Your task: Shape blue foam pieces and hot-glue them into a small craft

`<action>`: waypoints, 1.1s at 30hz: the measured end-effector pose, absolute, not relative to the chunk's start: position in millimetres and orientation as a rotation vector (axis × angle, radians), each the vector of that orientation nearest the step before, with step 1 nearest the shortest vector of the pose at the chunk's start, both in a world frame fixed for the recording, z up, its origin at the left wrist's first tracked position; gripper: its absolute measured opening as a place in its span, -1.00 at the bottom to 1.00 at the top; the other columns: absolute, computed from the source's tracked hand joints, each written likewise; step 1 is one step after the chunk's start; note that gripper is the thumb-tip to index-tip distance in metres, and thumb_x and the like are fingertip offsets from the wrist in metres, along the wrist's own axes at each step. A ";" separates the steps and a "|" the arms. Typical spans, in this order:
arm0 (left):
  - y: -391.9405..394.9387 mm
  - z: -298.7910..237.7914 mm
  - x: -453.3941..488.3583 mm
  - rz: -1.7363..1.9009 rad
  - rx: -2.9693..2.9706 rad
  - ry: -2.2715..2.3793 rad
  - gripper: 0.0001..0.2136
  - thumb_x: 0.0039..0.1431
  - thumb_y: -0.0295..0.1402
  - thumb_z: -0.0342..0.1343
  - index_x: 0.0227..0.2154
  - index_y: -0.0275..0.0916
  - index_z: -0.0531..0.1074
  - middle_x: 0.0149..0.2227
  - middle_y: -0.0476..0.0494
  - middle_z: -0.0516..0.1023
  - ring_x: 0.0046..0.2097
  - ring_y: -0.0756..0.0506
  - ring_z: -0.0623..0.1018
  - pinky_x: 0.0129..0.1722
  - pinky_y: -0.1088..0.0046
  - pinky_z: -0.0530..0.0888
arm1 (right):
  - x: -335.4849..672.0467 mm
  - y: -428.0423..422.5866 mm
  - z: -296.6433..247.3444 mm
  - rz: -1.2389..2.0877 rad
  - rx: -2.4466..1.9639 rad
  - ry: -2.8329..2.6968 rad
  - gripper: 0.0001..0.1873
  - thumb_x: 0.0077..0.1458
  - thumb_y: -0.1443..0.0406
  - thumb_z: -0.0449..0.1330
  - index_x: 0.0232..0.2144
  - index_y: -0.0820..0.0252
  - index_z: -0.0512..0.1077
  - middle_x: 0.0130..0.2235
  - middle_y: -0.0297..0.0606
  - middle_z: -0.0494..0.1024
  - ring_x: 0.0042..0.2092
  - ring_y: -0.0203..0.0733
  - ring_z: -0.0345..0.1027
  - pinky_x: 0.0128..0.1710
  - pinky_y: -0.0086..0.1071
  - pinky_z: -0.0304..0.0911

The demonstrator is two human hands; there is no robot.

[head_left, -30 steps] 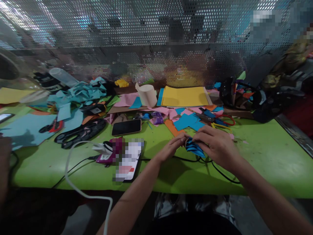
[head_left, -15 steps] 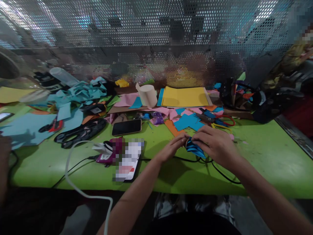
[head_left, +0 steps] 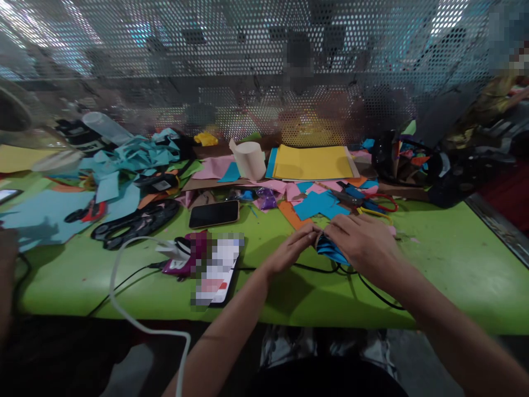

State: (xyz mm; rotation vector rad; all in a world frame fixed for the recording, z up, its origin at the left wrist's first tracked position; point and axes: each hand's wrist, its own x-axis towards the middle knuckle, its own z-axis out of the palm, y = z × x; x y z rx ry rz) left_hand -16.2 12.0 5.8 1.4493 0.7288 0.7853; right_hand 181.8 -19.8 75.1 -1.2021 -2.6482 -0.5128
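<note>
Both hands hold a small, pleated blue paper piece [head_left: 332, 255] between them, low over the glossy green tabletop [head_left: 450, 281]. The left hand [head_left: 292, 246], its fingers straight and close together, meets the left end; the right hand [head_left: 366, 242] curls over the top and right side — probably to keep the layers lined up. Flat bright-blue paper cutouts [head_left: 316, 205] lie just beyond, perhaps for easy reach. The pleated piece looks narrow and stacked, its folds fanning slightly at the near edge — the rest is hidden by fingers.
</note>
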 end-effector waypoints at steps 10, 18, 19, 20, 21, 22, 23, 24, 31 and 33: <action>13.4 9.0 -17.1 0.781 1.500 0.731 -0.67 0.30 -0.08 -0.03 -0.17 -0.25 0.44 -0.15 -0.15 0.45 -0.09 -0.13 0.38 0.02 0.33 0.31 | 184.2 -19.9 76.1 -0.395 -1.140 -2.603 -0.87 0.22 0.42 0.13 -0.29 0.18 0.48 -0.33 -0.22 0.49 -0.37 -0.17 0.27 -0.38 -0.27 -0.03; 15.2 2.6 -16.8 0.786 1.461 0.788 -0.59 0.27 0.01 -0.03 -0.12 -0.24 0.44 -0.04 -0.18 0.46 0.00 -0.16 0.38 0.09 0.31 0.28 | 188.6 -20.6 77.2 -0.145 -1.087 -2.553 -0.76 0.21 0.45 0.10 -0.16 0.15 0.51 -0.28 -0.21 0.54 -0.27 -0.19 0.37 -0.33 -0.34 0.08; 15.6 1.4 -17.1 0.786 1.468 0.775 -0.57 0.26 0.03 -0.04 -0.12 -0.24 0.44 -0.03 -0.19 0.45 0.01 -0.17 0.37 0.09 0.30 0.28 | 188.1 -21.0 76.7 -0.151 -1.093 -2.555 -0.75 0.20 0.46 0.10 -0.15 0.15 0.51 -0.27 -0.21 0.54 -0.27 -0.19 0.37 -0.33 -0.34 0.08; 15.9 0.5 -17.6 0.787 1.479 0.760 -0.55 0.25 0.05 -0.04 -0.11 -0.24 0.43 -0.04 -0.19 0.44 0.01 -0.17 0.37 0.09 0.29 0.29 | 187.6 -21.3 76.0 -0.164 -1.100 -2.557 -0.74 0.19 0.46 0.10 -0.14 0.15 0.51 -0.27 -0.21 0.54 -0.28 -0.18 0.37 -0.34 -0.34 0.08; 16.0 -0.1 -18.0 0.788 1.491 0.744 -0.54 0.24 0.07 -0.05 -0.11 -0.24 0.43 -0.05 -0.19 0.44 0.00 -0.18 0.36 0.08 0.28 0.29 | 187.1 -21.6 74.9 -0.179 -1.107 -2.556 -0.73 0.19 0.46 0.11 -0.13 0.14 0.51 -0.26 -0.21 0.54 -0.29 -0.18 0.37 -0.34 -0.34 0.08; 16.0 -0.2 -18.3 0.792 1.502 0.732 -0.53 0.23 0.09 -0.05 -0.12 -0.23 0.42 -0.07 -0.19 0.44 -0.01 -0.18 0.36 0.08 0.27 0.29 | 186.7 -21.9 73.6 -0.191 -1.114 -2.554 -0.73 0.18 0.46 0.11 -0.12 0.13 0.50 -0.25 -0.22 0.55 -0.30 -0.18 0.37 -0.35 -0.34 0.08; 15.9 0.2 -18.5 0.795 1.510 0.730 -0.53 0.22 0.09 -0.04 -0.13 -0.23 0.42 -0.09 -0.18 0.43 -0.01 -0.18 0.36 0.08 0.26 0.29 | 186.3 -22.0 72.2 -0.198 -1.117 -2.553 -0.72 0.17 0.46 0.12 -0.12 0.12 0.50 -0.24 -0.22 0.55 -0.30 -0.19 0.36 -0.36 -0.34 0.07; 15.6 0.9 -18.6 0.795 1.517 0.734 -0.53 0.22 0.09 -0.04 -0.14 -0.23 0.42 -0.12 -0.17 0.43 -0.02 -0.17 0.36 0.09 0.25 0.29 | 186.1 -22.1 70.9 -0.201 -1.118 -2.554 -0.72 0.17 0.45 0.12 -0.11 0.12 0.50 -0.23 -0.22 0.55 -0.31 -0.19 0.36 -0.36 -0.34 0.08; 15.2 4.3 -17.7 0.799 1.511 0.748 -0.57 0.20 0.07 0.01 -0.19 -0.23 0.40 -0.17 -0.15 0.41 -0.06 -0.17 0.35 0.06 0.25 0.30 | 186.7 -20.3 68.8 -0.059 -1.110 -2.494 -0.67 0.19 0.46 0.09 -0.06 0.10 0.48 -0.17 -0.18 0.54 -0.22 -0.16 0.42 -0.30 -0.36 0.19; 16.6 1.3 -17.5 0.812 1.505 0.726 -0.57 0.21 0.07 0.00 -0.19 -0.24 0.40 -0.15 -0.17 0.42 -0.04 -0.17 0.35 0.07 0.24 0.29 | 188.0 -19.6 69.0 0.020 -1.101 -2.464 -0.68 0.22 0.43 0.08 -0.04 0.07 0.48 -0.15 -0.18 0.53 -0.19 -0.15 0.43 -0.25 -0.36 0.24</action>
